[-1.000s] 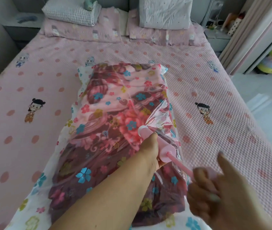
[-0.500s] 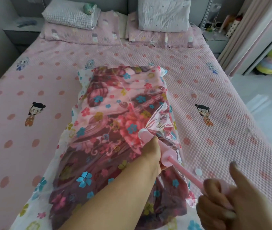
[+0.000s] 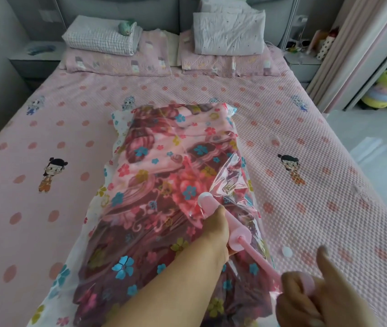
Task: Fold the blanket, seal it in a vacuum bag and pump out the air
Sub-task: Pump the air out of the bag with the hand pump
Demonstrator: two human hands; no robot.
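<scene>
A folded floral blanket (image 3: 164, 175) in pink and dark red lies inside a clear vacuum bag (image 3: 107, 204) with printed flowers, lengthwise on the bed. A pink hand pump (image 3: 235, 232) stands tilted on the bag's right side, its white tip pressed onto the plastic. My left hand (image 3: 216, 232) is wrapped around the pump's barrel. My right hand (image 3: 312, 300) grips the pump's handle at the end of the drawn-out pink rod (image 3: 261, 260), thumb sticking up. The bag's plastic is wrinkled around the pump.
The pink bedspread (image 3: 46, 142) with cartoon figures covers the bed. Pillows (image 3: 228, 36) and a folded checked blanket (image 3: 100, 41) lie at the headboard. A small white cap (image 3: 286, 251) rests on the bedspread right of the bag. Stacked coloured rings (image 3: 385, 93) stand on the floor at right.
My right hand has pulled the handle back toward me, drawing the rod further out of the barrel. The left hand keeps the barrel in place. My head has tilted up slightly.
</scene>
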